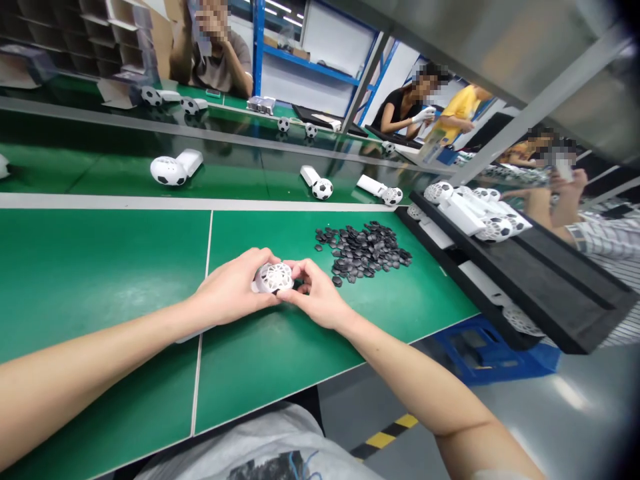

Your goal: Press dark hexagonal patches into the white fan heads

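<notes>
Over the green table, a white football-shaped housing (277, 277) with an openwork lattice face is held between both hands. My left hand (233, 287) is closed around its left side, fingers over the far edge and thumb along the near one. The rest of the white part runs under that palm, mostly hidden. My right hand (320, 297) grips the ball's right edge with thumb and fingertips; whether a small piece is pinched there too, I cannot make out. Beyond the right hand lies a loose pile of small black pentagon-like pieces (367, 247).
A conveyor (250, 167) runs behind the table, carrying several white football-headed devices (170, 170). Stacked black trays (560, 280) with more devices overhang the table's right edge. A blue crate (480, 350) stands below. Several people work across the line and at right.
</notes>
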`<state>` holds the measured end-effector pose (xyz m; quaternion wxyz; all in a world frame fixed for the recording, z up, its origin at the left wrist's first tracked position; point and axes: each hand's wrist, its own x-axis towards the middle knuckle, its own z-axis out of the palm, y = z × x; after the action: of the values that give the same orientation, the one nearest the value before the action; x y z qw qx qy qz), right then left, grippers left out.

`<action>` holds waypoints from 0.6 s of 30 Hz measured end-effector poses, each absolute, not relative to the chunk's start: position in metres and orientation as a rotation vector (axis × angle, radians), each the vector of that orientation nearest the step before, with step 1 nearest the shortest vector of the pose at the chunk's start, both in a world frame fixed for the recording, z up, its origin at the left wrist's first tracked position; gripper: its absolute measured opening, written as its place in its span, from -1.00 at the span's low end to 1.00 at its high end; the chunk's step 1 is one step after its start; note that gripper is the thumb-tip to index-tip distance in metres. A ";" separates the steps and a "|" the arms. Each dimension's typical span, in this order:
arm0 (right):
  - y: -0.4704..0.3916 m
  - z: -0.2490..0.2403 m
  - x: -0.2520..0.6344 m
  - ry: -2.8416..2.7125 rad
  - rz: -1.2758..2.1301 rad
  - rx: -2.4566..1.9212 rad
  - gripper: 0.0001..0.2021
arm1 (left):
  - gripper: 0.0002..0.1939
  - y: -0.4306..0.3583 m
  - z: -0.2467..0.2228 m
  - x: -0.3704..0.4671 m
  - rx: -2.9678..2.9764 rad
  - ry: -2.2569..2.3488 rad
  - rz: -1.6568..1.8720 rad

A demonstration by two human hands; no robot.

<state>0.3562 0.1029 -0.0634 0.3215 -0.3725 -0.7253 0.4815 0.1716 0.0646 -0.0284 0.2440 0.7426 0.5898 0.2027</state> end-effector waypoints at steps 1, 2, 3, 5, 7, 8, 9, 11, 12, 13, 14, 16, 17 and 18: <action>0.113 -0.063 0.361 -1.959 1.203 -1.005 -0.76 | -0.56 0.064 -0.028 0.171 2.039 1.614 0.527; 0.124 -0.062 0.366 -2.014 1.087 -1.065 -0.81 | -0.55 0.064 -0.028 0.170 2.054 1.618 0.497; 0.137 -0.062 0.372 -2.055 0.930 -1.148 -0.87 | -0.53 0.065 -0.028 0.169 2.076 1.623 0.471; 0.162 -0.060 0.385 -2.088 0.603 -1.309 -0.90 | -0.48 0.066 -0.030 0.167 2.144 1.624 0.438; 0.181 -0.060 0.394 -2.118 0.473 -1.377 -0.89 | -0.44 0.069 -0.032 0.164 2.224 1.599 0.430; 0.188 -0.061 0.396 -2.139 0.469 -1.389 -0.89 | -0.43 0.070 -0.032 0.162 2.265 1.576 0.423; 0.192 -0.062 0.398 -2.165 0.463 -1.402 -0.90 | -0.41 0.071 -0.032 0.161 2.305 1.551 0.410; 0.196 -0.063 0.397 -2.207 0.459 -1.426 -0.92 | -0.36 0.072 -0.030 0.159 2.372 1.521 0.390; 0.197 -0.064 0.397 -2.224 0.462 -1.432 -0.92 | -0.35 0.072 -0.028 0.158 2.398 1.518 0.389; 0.197 -0.064 0.396 -2.239 0.468 -1.435 -0.92 | -0.35 0.072 -0.027 0.157 2.419 1.516 0.392; 0.199 -0.063 0.395 -2.253 0.479 -1.437 -0.92 | -0.35 0.073 -0.026 0.156 2.432 1.513 0.401; 0.203 -0.061 0.395 -2.285 0.514 -1.438 -0.94 | -0.36 0.073 -0.026 0.154 2.449 1.491 0.420; 0.205 -0.059 0.394 -2.300 0.539 -1.440 -0.94 | -0.36 0.073 -0.027 0.153 2.454 1.474 0.423; 0.208 -0.057 0.395 -2.312 0.567 -1.443 -0.94 | -0.36 0.074 -0.028 0.152 2.457 1.462 0.427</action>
<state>0.3945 0.2078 -0.0568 0.1780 -0.5101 -0.8173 0.2006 0.1522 0.0737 -0.0280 0.1251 0.8433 0.5018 0.1465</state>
